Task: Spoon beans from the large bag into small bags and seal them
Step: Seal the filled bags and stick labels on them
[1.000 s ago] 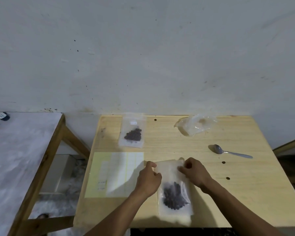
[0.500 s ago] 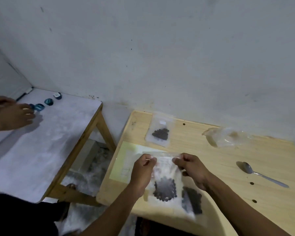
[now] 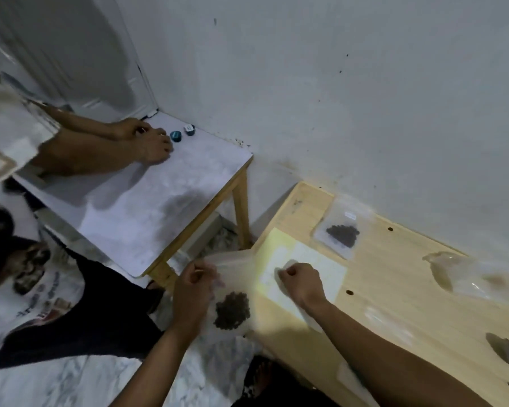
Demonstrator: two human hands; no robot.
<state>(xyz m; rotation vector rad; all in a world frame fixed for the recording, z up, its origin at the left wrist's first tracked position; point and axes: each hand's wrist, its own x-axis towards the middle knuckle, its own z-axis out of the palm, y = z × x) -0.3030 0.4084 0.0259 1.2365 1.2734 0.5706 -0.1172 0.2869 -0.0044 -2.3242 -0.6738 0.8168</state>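
While you hold the small bag (image 3: 232, 292) up off the wooden table (image 3: 394, 304), both hands are pinching its top edge: left hand (image 3: 193, 284) closed on the left end, right hand (image 3: 301, 282) closed on the right end, fingers curled tight. Bag hangs over the table's near-left corner, partly past the edge, with dark beans (image 3: 232, 309) clumped low in it. Seal state: can't tell, too blurred.

Relative to the table: second small bag of beans (image 3: 340, 232) lies flat near the far-left corner, by the wall. Pale paper sheet (image 3: 315, 268) lies flat under your right hand. Large bag (image 3: 465, 276) sits crumpled further right, near the wall side. Spoon (image 3: 507, 352) lies at the right frame edge, apart from everything. Left of the table stands a white-topped side table (image 3: 147, 207), where another person's hands (image 3: 147, 139) rest beside two small blue caps (image 3: 182, 133).
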